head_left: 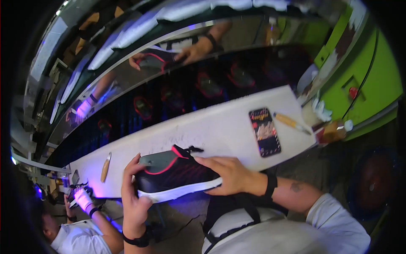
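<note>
Shoe sole [181, 191] looks smooth — tool handle [104, 172], wooden.

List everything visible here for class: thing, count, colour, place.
Shoe: one, black, red and white, in both hands
Bench: one, white, centre
Wooden-handled tools: two, tan, bench ends
Phone: one, dark, bench's right part
Bottle: one, amber, bench's right corner
Panel: one, green, right
Dim shoes: at least five, black-red, beyond bench
Reflective panel: one, grey, behind them
Co-worker: one, white shirt, lower left
Wristbands: two, black, wearer's wrists
Left hand: one, bare, shoe's left end
Right hand: one, bare, shoe's right end
</note>
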Demonstrator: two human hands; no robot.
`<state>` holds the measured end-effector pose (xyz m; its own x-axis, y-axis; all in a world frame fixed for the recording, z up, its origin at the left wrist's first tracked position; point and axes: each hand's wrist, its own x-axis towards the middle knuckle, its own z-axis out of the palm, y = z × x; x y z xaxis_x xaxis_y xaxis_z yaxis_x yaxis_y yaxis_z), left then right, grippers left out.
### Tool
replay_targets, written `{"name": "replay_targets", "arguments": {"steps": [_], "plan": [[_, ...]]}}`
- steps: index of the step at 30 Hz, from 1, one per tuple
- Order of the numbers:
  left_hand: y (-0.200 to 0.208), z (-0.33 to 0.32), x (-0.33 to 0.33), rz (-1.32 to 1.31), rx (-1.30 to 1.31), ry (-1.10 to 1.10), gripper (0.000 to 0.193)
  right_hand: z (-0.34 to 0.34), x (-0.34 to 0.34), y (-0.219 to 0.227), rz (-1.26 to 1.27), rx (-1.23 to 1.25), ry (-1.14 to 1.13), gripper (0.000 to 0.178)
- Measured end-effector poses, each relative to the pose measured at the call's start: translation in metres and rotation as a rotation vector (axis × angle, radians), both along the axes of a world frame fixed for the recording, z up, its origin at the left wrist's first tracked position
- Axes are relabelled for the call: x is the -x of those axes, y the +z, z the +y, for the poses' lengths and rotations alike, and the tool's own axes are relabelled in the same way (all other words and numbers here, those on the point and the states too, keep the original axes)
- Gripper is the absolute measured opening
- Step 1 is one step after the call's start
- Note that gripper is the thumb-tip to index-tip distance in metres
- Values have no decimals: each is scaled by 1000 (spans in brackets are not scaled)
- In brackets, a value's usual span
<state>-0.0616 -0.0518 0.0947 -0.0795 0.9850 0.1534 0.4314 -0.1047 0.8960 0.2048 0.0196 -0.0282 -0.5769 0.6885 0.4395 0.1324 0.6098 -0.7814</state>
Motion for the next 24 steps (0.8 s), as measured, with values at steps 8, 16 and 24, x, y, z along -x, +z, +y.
{"name": "replay_targets", "arguments": {"steps": [8,16,24], "plan": [[-69,85,-28,-523,174,19,37,96,-124,160,923,514,-99,47],[-182,254,-33,-185,180,535,81,219,-63,437,-447,-1069,-777,70],[-224,335,-32,490,129,369,74,307,-4,366,-267,-1448,-1036,70]]}}
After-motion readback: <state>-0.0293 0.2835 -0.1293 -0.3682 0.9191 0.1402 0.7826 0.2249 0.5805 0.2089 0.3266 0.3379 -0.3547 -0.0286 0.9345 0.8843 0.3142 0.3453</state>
